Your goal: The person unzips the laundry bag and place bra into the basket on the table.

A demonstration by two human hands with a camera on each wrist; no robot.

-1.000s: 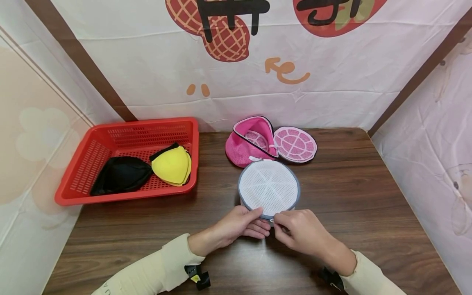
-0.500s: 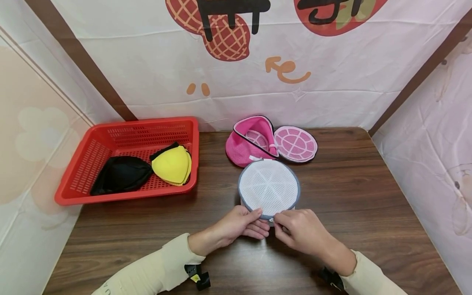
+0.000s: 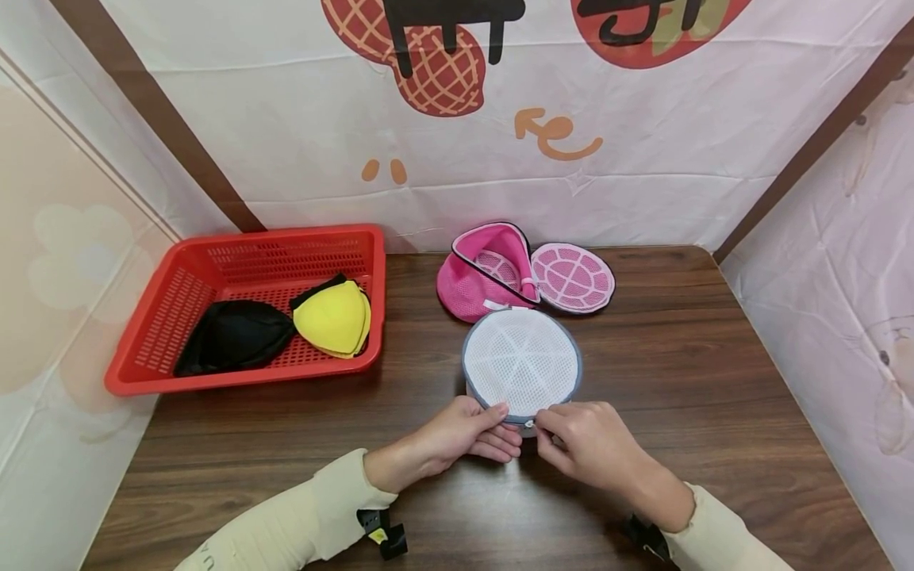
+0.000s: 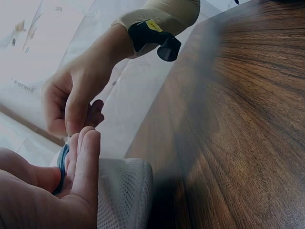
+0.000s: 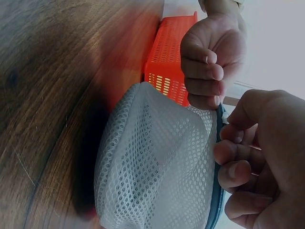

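A round white mesh laundry bag (image 3: 521, 361) with a grey-blue zipped rim stands on the table in front of me. My left hand (image 3: 471, 432) pinches its near rim, thumb on top and fingers below. Just right of it, my right hand (image 3: 593, 444) has thumb and forefinger together at the small white zipper pull (image 3: 529, 423). In the right wrist view, the bag's mesh side (image 5: 152, 157) sags inward, and the other fingers of that hand lie along the zipped edge. The left wrist view shows both hands' fingertips close together at the rim.
Behind the white bag, a pink mesh laundry bag (image 3: 467, 289) lies unzipped, its round lid (image 3: 573, 277) folded to the right. A red plastic basket (image 3: 246, 385) at the left holds a black bra (image 3: 236, 337) and a yellow bra (image 3: 332, 317). Fabric walls enclose the table (image 3: 678, 381).
My right hand has shifted slightly to the right along the rim, and the zipper pull has moved a little with it. The left hand keeps its place.
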